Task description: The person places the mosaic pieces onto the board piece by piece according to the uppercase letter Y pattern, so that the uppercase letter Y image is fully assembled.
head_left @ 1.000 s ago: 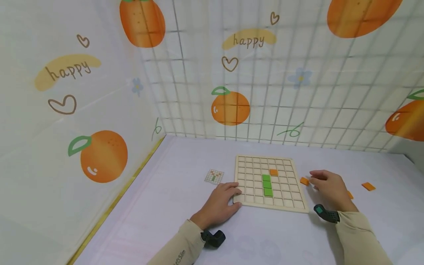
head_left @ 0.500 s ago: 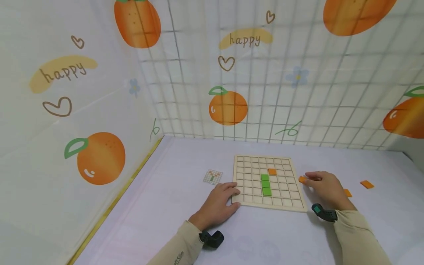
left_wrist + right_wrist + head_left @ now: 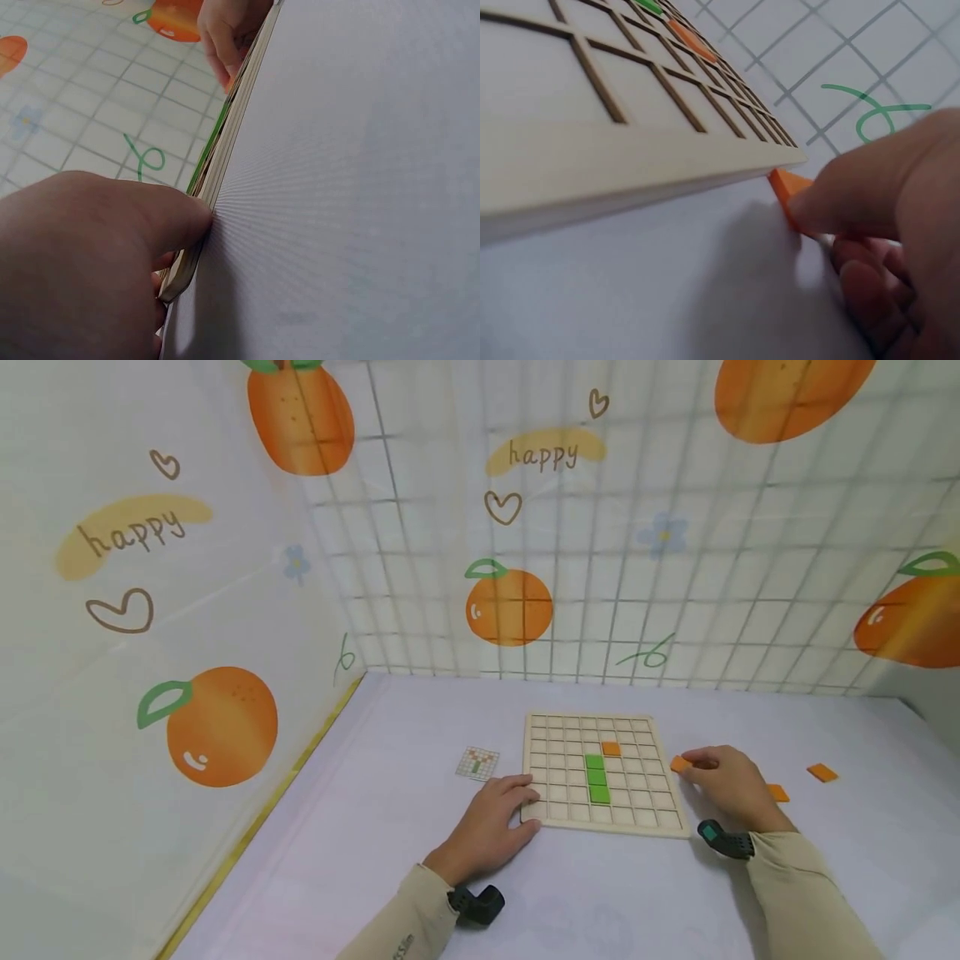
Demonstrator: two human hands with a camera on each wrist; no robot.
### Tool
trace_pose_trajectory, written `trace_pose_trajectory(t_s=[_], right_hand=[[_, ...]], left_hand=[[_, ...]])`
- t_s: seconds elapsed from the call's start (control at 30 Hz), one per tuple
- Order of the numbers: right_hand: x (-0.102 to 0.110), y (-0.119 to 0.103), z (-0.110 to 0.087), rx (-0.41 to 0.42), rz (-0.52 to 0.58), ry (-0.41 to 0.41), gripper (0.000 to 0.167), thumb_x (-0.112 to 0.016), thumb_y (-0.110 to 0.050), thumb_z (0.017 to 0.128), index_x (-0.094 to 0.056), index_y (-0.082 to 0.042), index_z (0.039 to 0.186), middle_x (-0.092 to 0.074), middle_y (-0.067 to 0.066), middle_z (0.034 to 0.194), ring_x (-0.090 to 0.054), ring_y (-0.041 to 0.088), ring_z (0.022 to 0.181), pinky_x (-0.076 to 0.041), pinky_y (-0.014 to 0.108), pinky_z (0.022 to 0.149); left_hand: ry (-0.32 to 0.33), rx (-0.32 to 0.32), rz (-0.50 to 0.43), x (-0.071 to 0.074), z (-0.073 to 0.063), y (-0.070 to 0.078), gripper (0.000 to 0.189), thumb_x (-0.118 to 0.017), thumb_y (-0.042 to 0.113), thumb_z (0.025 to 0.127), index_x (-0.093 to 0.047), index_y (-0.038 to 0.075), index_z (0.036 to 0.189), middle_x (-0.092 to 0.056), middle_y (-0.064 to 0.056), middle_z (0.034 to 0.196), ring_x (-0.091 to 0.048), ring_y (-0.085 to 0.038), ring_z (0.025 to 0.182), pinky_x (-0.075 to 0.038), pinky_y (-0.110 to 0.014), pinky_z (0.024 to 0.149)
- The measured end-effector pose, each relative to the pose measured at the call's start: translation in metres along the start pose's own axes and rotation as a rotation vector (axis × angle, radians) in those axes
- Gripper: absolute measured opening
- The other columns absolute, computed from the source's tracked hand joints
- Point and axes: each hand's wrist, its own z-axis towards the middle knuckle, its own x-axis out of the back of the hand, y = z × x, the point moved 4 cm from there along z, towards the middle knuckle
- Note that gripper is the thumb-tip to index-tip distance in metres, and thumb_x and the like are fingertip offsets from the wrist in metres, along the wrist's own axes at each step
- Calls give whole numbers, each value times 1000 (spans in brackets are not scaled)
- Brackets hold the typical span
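A wooden grid board [image 3: 558, 814] lies on the table with a column of green tiles [image 3: 596, 777] and one orange tile [image 3: 611, 749] set in its cells. My left hand [image 3: 491, 827] holds the board's near left corner, the thumb against the front edge and the fingers over the left rim. In the left wrist view that thumb [image 3: 176, 217] presses on the board's side. Just beyond the right edge, my right hand [image 3: 731, 781] pinches a loose orange tile [image 3: 786, 196] between thumb and fingers. The right wrist view has this tile tilted, one corner right at the board's edge.
Two more orange tiles lie to the right, one tile [image 3: 822, 772] farther out and another tile [image 3: 778, 792] partly behind the right wrist. A small pattern card [image 3: 477, 763] sits left of the board. A printed curtain over a wire grid [image 3: 570, 635] closes off the back.
My right fingers have closed on the orange tile beside the board. The left hand stays at the corner. The whole head view has shifted slightly.
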Motion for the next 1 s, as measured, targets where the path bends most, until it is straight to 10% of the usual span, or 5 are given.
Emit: trace_pose_trajectory(t_s=[0.4, 1.0], right_hand=[[-3, -7, 4, 45, 24, 146, 36, -63, -17, 92, -62, 3, 122, -64, 23, 115, -57, 36, 101, -48, 39, 76], [1, -6, -3, -122, 210, 311, 44, -56, -25, 96, -57, -3, 135, -59, 20, 124, -62, 27, 87, -48, 21, 63]], left_hand=[[15, 16, -19, 3, -4, -1, 35, -64, 29, 96, -66, 15, 128, -47, 0, 150, -43, -20, 135, -36, -42, 112], [15, -2, 13, -1, 0, -2, 36, -65, 31, 96, -65, 17, 129, -48, 1, 149, -42, -19, 136, -37, -40, 112]])
